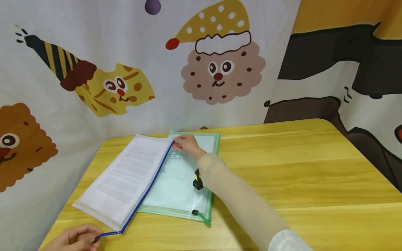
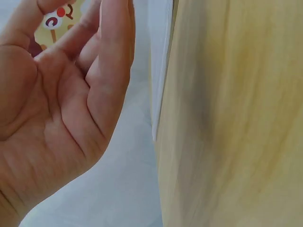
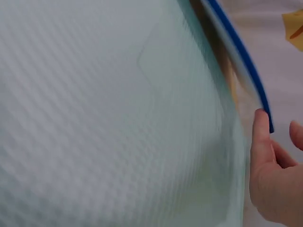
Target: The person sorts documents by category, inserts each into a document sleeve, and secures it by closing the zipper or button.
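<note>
A clear zip document folder (image 1: 125, 174) with a blue zip edge holds printed paper and slants over the left side of the table. By its near corner my left hand (image 1: 76, 238) pinches the dark pull of its blue cord (image 1: 108, 234). At the far end of the blue edge, my right hand (image 1: 187, 143) grips the folder's corner. The right wrist view has that blue edge (image 3: 246, 56) at the fingertips. Partly beneath lies a green-edged mesh zip folder (image 1: 185, 195) with a drawing inside. In the left wrist view the left fingertips are cut off.
The yellow wood-grain table (image 1: 298, 181) extends to the right of both folders. A green cord (image 1: 204, 218) with a dark pull lies on the green folder's near right corner. Behind the table hangs a white curtain (image 1: 132, 31) with cartoon prints. A small black device (image 1: 198, 180) is at the right wrist.
</note>
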The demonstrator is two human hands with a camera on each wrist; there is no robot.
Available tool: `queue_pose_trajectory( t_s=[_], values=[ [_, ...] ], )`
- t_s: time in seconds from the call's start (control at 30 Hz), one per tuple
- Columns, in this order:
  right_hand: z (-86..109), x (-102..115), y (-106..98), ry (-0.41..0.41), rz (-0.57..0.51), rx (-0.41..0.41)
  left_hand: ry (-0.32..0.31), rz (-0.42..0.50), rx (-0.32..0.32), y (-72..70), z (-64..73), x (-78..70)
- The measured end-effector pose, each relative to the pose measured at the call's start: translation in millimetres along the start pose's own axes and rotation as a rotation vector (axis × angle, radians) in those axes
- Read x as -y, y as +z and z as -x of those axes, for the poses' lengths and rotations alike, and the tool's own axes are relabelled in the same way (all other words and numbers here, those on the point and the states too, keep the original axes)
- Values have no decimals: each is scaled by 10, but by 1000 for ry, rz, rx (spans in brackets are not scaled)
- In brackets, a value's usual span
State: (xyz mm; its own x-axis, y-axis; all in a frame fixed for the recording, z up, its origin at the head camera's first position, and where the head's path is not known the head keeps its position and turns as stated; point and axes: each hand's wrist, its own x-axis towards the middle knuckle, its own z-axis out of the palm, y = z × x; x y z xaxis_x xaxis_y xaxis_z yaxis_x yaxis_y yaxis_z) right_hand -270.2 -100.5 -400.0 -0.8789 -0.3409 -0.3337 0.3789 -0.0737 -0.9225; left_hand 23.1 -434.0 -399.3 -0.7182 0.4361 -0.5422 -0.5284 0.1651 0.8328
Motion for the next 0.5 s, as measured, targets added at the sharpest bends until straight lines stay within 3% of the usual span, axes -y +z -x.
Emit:
queue_pose_trajectory(
  t_s=[0.2,0.33,0.5],
  values=[
    [35,-4,143,50,-42,200,-8,-65,-103,-48,26,-62],
    [16,-22,254,70,-92,354,-70,-154,-262,-36,16,-115],
    [-15,-61,342,68,-82,473,-85,-203,-319,-49,-52,-228]
  ],
)
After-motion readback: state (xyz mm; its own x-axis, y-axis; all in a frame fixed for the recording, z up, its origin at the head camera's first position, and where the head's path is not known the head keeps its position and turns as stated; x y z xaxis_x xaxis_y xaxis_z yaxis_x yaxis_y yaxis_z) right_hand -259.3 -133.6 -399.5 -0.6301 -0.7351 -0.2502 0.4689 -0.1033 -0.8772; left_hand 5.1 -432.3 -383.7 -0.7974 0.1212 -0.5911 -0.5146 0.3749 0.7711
